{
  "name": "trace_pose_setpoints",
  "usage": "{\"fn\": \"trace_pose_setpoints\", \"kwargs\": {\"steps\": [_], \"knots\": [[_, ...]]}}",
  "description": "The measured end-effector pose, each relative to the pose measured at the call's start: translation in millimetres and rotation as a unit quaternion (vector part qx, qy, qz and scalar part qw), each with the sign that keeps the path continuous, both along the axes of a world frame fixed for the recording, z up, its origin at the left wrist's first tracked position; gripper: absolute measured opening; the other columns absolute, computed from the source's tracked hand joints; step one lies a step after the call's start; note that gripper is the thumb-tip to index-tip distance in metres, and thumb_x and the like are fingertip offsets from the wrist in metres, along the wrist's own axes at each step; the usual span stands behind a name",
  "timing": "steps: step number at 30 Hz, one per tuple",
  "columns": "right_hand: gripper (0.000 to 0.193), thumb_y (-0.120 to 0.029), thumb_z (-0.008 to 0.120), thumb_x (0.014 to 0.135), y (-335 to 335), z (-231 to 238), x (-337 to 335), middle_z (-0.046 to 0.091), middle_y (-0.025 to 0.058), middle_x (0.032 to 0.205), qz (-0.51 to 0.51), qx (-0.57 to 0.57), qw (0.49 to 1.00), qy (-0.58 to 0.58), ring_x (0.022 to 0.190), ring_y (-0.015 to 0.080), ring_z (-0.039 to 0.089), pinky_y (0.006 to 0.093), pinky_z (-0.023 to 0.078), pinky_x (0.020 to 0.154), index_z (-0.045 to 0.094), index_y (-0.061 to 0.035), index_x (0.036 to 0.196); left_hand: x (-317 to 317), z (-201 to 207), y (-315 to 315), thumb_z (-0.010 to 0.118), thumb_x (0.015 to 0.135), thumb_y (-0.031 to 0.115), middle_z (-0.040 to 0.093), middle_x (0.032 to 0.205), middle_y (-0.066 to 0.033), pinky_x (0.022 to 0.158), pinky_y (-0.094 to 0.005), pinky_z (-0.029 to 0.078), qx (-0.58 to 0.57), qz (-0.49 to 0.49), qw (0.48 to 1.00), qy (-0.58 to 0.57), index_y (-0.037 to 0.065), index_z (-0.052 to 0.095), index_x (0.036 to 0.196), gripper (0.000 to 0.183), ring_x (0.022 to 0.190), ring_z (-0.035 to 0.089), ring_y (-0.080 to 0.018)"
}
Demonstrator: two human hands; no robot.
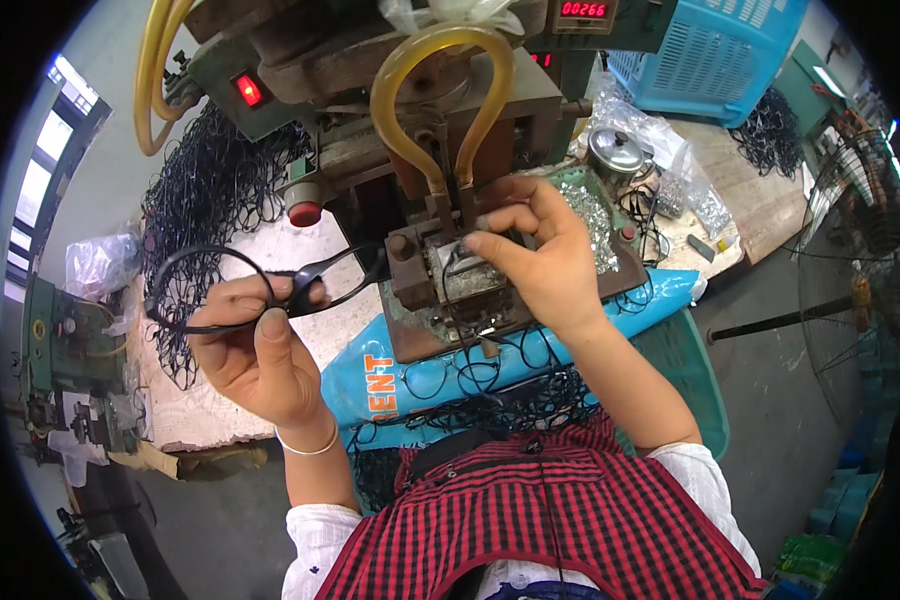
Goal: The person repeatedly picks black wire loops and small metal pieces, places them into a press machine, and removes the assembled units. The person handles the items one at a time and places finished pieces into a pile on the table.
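My left hand [258, 345] is closed around a black eyeglass frame [213, 327], holding it up left of the press; one round rim and the bridge show plainly. At the metal fixture [470, 283] in the middle of the press, my right hand [552, 255] has its thumb and forefinger pinched together. Whatever they hold, if anything, is too small to make out. A thin dark loop lies on the fixture just under those fingertips. Two metal pins [448, 212] come down close to them, below a looped yellow hose [385, 95].
A red push button [305, 213] juts from the press's left. Tangled black frames [205, 200] heap at the left, with more [768, 130] at far right. Metal shavings [600, 235] and a lidded metal pot [616, 150] lie right. A fan [855, 270] stands beyond the table.
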State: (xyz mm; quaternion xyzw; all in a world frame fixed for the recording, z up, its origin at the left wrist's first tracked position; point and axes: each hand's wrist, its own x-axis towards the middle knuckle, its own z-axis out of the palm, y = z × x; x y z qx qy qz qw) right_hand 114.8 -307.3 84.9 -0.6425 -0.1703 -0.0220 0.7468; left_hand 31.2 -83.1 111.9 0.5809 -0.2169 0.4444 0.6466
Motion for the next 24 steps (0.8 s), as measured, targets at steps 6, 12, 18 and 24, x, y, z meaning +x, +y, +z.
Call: {"fn": "trace_pose_setpoints", "kwargs": {"steps": [6, 12, 18, 24], "knots": [[0.043, 0.002, 0.071, 0.085, 16.4, 6.0, -12.7, 0.072, 0.0086, 0.099, -0.004, 0.067, 0.997, 0.034, 0.097, 0.0110, 0.065, 0.0274, 0.050, 0.090, 0.055, 0.0056, 0.125, 35.0, 5.6, 1.5, 0.061, 0.098, -0.003, 0.063, 0.112, -0.0143, 0.082, -0.0403, 0.061, 0.027, 0.047, 0.998, 0.021, 0.000, 0.058, 0.112, 0.014, 0.104, 0.065, -0.0260], [0.038, -0.003, 0.072, 0.082, -43.6, -12.7, -14.5, 0.068, 0.0163, 0.123, -0.112, -0.221, 0.962, -0.111, 0.121, 0.0316, 0.062, 0.0412, 0.048, 0.102, 0.067, -0.0032, 0.120, 7.9, -7.4, -21.7, 0.070, 0.080, -0.011, 0.071, 0.089, -0.0177, 0.074, -0.0355, 0.057, 0.115, 0.035, 0.993, 0.010, 0.000, 0.063, 0.094, 0.019, 0.081, 0.071, -0.0259], [0.013, -0.009, 0.076, 0.079, -96.1, -85.9, 25.4, 0.067, 0.0209, 0.121, -0.291, -0.494, 0.784, -0.239, 0.126, 0.0405, 0.057, 0.0489, 0.047, 0.103, 0.074, -0.0045, 0.091, 13.4, -12.3, -41.8, 0.077, 0.073, 0.005, 0.076, 0.106, -0.0082, 0.058, -0.0298, 0.053, 0.450, 0.055, 0.886, -0.100, 0.007, 0.069, 0.086, 0.016, 0.063, 0.060, -0.0177], [0.015, -0.013, 0.078, 0.078, -95.3, -88.4, 38.9, 0.066, 0.0190, 0.123, -0.276, -0.426, 0.846, -0.165, 0.127, 0.0386, 0.056, 0.0479, 0.046, 0.102, 0.073, -0.0052, 0.090, 18.2, -9.6, -47.1, 0.078, 0.071, 0.012, 0.074, 0.103, -0.0045, 0.063, -0.0322, 0.057, 0.515, 0.045, 0.847, -0.122, 0.009, 0.069, 0.084, 0.017, 0.067, 0.060, -0.0169]]}}
